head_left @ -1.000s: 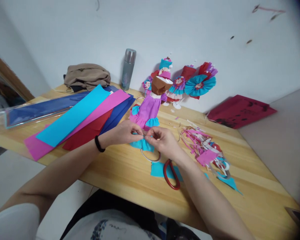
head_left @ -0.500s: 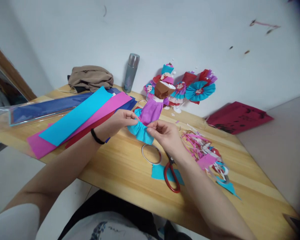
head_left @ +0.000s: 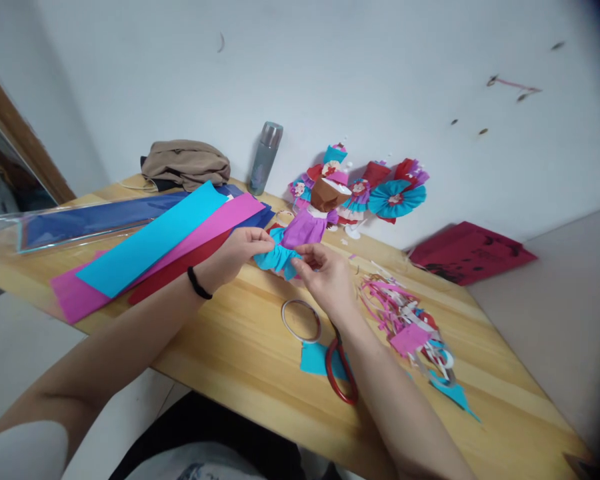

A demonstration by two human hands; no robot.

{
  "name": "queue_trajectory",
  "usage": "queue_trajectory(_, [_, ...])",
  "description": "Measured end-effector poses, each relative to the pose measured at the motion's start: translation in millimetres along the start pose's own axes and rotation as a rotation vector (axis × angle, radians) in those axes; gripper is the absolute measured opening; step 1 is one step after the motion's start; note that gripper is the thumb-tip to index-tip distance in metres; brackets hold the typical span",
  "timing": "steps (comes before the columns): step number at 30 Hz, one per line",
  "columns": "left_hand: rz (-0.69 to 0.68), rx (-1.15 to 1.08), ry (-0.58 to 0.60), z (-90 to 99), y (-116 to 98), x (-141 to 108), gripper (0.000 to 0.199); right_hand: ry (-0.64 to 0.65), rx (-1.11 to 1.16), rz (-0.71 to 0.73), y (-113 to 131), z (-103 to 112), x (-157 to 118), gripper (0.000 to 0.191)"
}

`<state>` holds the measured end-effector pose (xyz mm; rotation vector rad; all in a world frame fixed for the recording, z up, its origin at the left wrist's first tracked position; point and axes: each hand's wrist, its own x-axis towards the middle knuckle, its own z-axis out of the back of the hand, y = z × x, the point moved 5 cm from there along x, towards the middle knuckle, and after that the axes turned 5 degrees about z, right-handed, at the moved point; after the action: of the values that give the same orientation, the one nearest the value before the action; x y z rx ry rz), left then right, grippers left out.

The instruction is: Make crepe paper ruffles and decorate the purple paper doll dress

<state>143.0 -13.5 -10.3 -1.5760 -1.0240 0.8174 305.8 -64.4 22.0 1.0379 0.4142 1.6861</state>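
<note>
A gathered blue paper ruffle (head_left: 279,259) is pinched at its left side by my left hand (head_left: 245,250) and at its right edge by my right hand (head_left: 325,270). Directly behind it lies a purple paper piece (head_left: 305,228), which seems joined to the ruffle as part of a doll-like paper figure with a brown paper piece (head_left: 330,195) on top. Red-handled scissors (head_left: 350,390) lie partly under my right forearm, over a blue paper scrap (head_left: 313,358). Near my right wrist is a roll of thin tape (head_left: 284,321), lying flat.
Blue, pink and red paper strips (head_left: 155,239) fan out at left, by a plastic-wrapped blue pack (head_left: 95,217). Behind stand a grey flask (head_left: 265,160), brown cloth (head_left: 185,163) and paper flowers (head_left: 397,198). At right are paper shreds (head_left: 395,300) and a red bag (head_left: 473,253).
The view has tilted slightly upward. The blue ruffle looks more bunched and lifted between my fingers, with its lower edge higher than before. Both hands keep their pinch on it.
</note>
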Motion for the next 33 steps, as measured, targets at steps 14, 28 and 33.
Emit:
queue_trajectory(14, [-0.009, -0.016, 0.064, -10.3, 10.0, -3.2, 0.029, 0.049, 0.166, -0.076, -6.1, 12.2, -6.6, 0.018])
queue_trajectory(28, [-0.095, 0.067, -0.029, -12.1, 3.2, -8.2, 0.020, 0.137, 0.146, -0.139, -9.2, 10.6, -10.7, 0.020])
queue_trajectory(33, [-0.073, 0.055, -0.049, -11.3, 5.2, -9.5, 0.016, 0.231, 0.183, -0.079, -3.0, 10.2, -12.4, 0.018])
